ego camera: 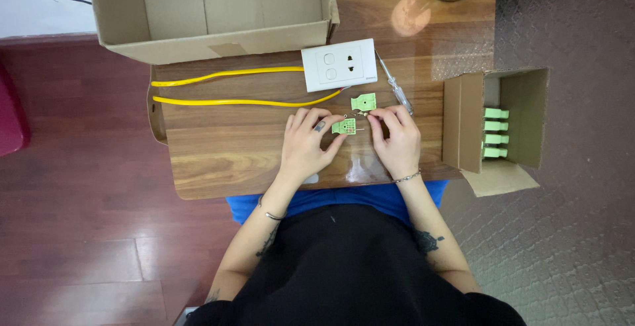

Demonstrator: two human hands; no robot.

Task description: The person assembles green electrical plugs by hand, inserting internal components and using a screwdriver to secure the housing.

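The left hand point(305, 142) pinches a small green connector half point(344, 126); the right hand's point(395, 139) fingertips meet at its edge. Just above lies another green half point(364, 102), beside a screwdriver point(395, 88).

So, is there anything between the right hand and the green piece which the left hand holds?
Nothing visible. The left hand holds the green connector piece, and the right hand is right beside it, fingertips almost at its edge. A second green piece lies just beyond.
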